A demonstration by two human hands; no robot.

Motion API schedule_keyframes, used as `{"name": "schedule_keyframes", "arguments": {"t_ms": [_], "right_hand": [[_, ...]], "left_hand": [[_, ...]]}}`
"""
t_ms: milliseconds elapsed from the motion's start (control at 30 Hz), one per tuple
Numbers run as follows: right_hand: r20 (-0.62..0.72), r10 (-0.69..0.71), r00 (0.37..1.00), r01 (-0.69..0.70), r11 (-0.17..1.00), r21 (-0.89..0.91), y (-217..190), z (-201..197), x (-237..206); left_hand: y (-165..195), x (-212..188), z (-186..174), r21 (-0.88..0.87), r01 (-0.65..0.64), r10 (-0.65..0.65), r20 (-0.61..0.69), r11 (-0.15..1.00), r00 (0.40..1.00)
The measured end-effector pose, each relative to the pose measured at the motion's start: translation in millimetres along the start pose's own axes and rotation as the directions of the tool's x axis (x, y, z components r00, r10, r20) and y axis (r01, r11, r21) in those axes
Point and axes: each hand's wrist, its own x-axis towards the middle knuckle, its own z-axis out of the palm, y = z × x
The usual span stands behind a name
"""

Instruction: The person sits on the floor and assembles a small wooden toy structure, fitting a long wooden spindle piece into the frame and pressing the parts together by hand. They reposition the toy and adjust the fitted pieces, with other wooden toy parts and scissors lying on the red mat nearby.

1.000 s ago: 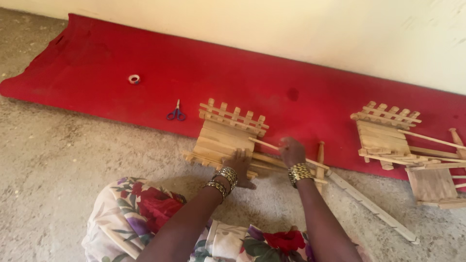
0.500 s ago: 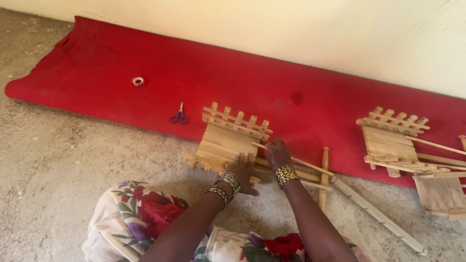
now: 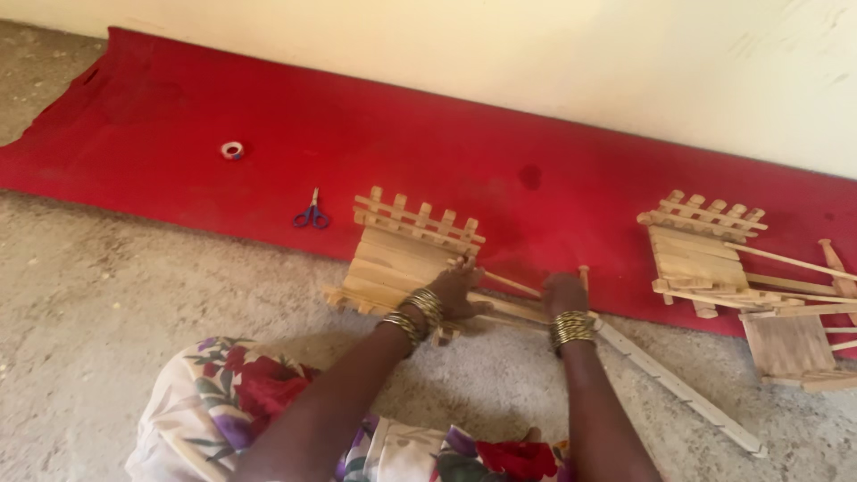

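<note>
A small wooden slatted chair-like frame [image 3: 403, 247] lies on the edge of a red mat [image 3: 268, 143]. My left hand [image 3: 457, 287] rests on its right side, fingers over the slats and a thin wooden stick [image 3: 511, 284]. My right hand [image 3: 564, 295] lies just to the right, closed around thin wooden strips that run under both hands. Both wrists carry gold bangles. What lies under the palms is hidden.
A second slatted wooden frame [image 3: 701, 245] with loose sticks and a flat panel [image 3: 786, 344] sits at the right. A long wooden strip [image 3: 678, 388] lies on the concrete floor. Blue-handled scissors [image 3: 312, 214] and a tape roll [image 3: 232, 150] lie on the mat. A pale wall runs behind.
The view has shifted. My right hand has slid a little to the right along the strips, away from the left hand, which stays on the frame.
</note>
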Motion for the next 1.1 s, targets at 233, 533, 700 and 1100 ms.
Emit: {"name": "schedule_keyframes", "arguments": {"t_ms": [233,533,700,1100], "right_hand": [[-0.149,0.048,0.988,0.025,0.889,0.458,-81.7,-5.5,5.2],[0.273,0.25,0.929,-0.302,0.939,0.168,-16.8,-2.6,-1.7],[0.212,0.444,0.871,-0.479,0.863,0.159,39.6,5.3,-10.5],[-0.253,-0.018,0.967,0.159,0.82,0.55,-125.7,-12.9,6.1]], "left_hand": [[23.2,23.7,50.4,0.382,-0.051,0.057,-0.006,0.923,0.998],[43.8,-6.4,3.2,0.317,0.212,-0.226,0.008,0.924,0.974],[35.9,-1.6,18.4,0.159,0.303,-0.253,-0.276,0.94,0.927],[22.3,16.3,38.0,-0.039,0.279,-0.273,-0.372,0.96,0.887]]}}
